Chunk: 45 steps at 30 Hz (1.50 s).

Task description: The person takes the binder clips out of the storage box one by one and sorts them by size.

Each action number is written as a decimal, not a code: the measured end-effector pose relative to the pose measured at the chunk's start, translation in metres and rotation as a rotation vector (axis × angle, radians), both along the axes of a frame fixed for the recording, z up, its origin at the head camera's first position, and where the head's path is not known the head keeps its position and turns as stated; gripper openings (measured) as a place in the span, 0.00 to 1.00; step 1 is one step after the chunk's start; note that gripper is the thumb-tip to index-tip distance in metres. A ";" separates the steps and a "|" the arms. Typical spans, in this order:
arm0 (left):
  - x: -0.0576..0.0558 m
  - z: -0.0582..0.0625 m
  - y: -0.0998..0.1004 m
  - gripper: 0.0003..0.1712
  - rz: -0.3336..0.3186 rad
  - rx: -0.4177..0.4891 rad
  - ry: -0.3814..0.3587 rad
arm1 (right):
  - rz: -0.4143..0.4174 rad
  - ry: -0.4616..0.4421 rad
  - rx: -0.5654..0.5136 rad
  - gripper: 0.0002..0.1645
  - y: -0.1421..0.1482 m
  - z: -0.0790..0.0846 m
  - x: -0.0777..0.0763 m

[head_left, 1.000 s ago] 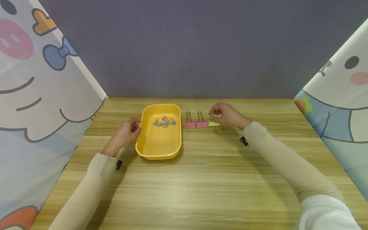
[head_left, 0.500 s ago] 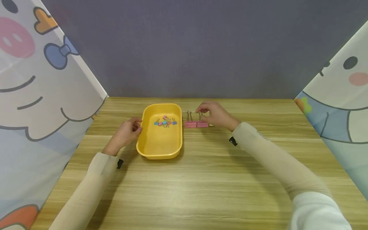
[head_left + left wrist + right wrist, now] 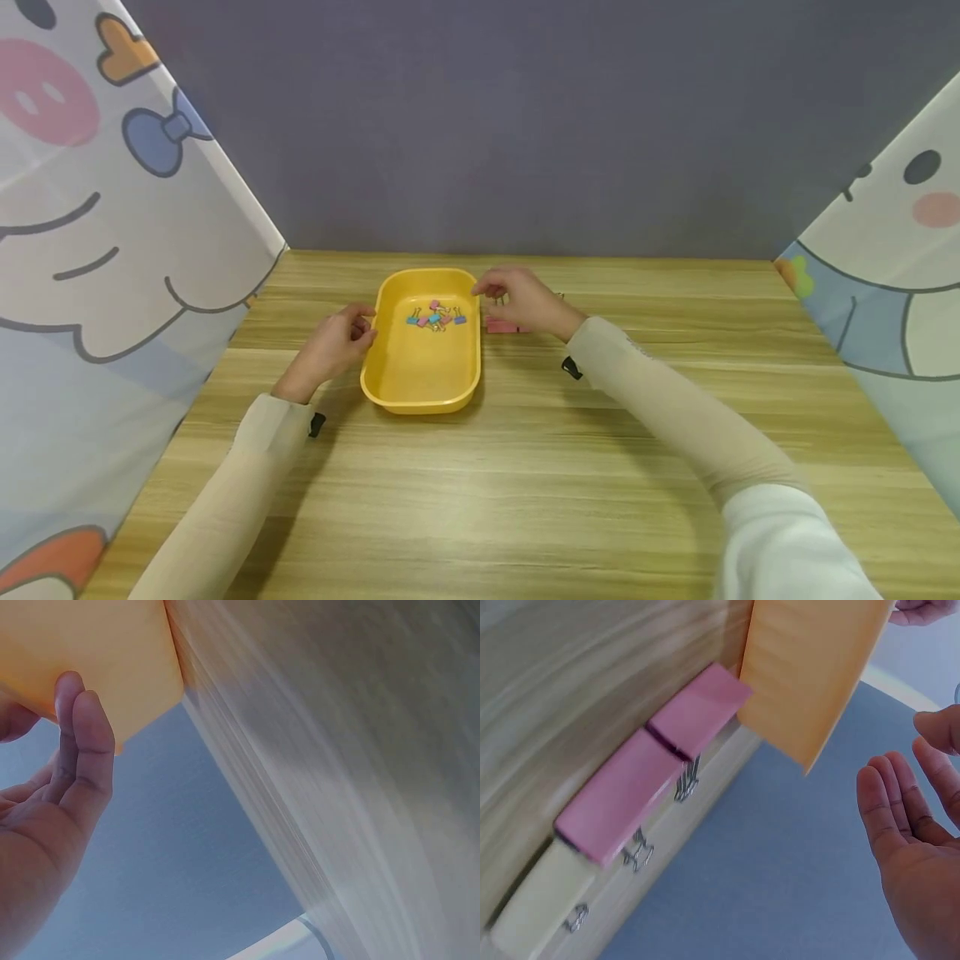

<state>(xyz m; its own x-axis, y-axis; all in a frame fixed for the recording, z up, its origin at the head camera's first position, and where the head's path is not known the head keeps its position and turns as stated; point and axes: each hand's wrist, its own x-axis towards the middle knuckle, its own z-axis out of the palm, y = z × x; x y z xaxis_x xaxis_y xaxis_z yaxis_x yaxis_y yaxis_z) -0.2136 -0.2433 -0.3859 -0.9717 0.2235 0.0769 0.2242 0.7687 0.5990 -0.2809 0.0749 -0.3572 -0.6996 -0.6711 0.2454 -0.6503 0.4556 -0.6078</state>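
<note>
Nearest, two sleeves (image 3: 675,408) cross the bare front of the desk (image 3: 450,500). Beyond them the left hand (image 3: 327,348) is beside the yellow tray (image 3: 420,371), fingers loosely bent at its left wall; whether they touch it, I cannot tell. The right hand (image 3: 528,302) has just come to the tray's right side, its fingers relaxed and holding nothing, fingertips near the rim but seemingly apart from it in the right wrist view. For the work in hand, I judge this puts the small binder clips (image 3: 433,318), heaped toward the tray's far end, within easy reach, though none has been picked up.

Just right of the tray, two pink clips (image 3: 622,795) and a pale yellow clip (image 3: 544,900) stand in a row, handles up, partly hidden by the right hand in the head view. A dark wall (image 3: 525,125) rises behind the desk.

Against the earlier frames, the right hand has passed leftward along the row, from the pale yellow clip, over the middle pink one, to the tray. The left hand keeps its place, and the small binder clips look undisturbed.
</note>
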 end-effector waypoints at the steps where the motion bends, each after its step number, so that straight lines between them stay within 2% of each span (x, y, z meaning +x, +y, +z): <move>1: 0.000 0.000 0.000 0.21 0.000 0.000 -0.001 | 0.003 -0.003 0.001 0.13 -0.002 -0.001 0.000; 6: 0.000 0.000 0.000 0.21 0.002 -0.002 -0.007 | 0.011 -0.023 -0.006 0.13 -0.012 -0.004 0.000; 20: 0.001 0.001 0.001 0.21 -0.003 0.013 0.005 | 0.030 -0.099 0.077 0.14 -0.047 -0.012 -0.004; 24: 0.001 0.000 0.001 0.21 -0.007 0.011 0.016 | 0.044 -0.118 0.117 0.14 -0.055 -0.016 -0.009; 30: 0.000 0.000 0.001 0.20 -0.009 0.016 0.012 | 0.057 -0.086 0.172 0.12 -0.066 -0.020 -0.016; 39: -0.001 0.000 0.001 0.20 -0.001 0.024 0.020 | 0.016 -0.109 0.315 0.10 -0.081 -0.021 -0.021; 45: -0.001 0.000 0.001 0.20 0.003 0.022 0.021 | 0.008 -0.117 0.363 0.11 -0.092 -0.023 -0.025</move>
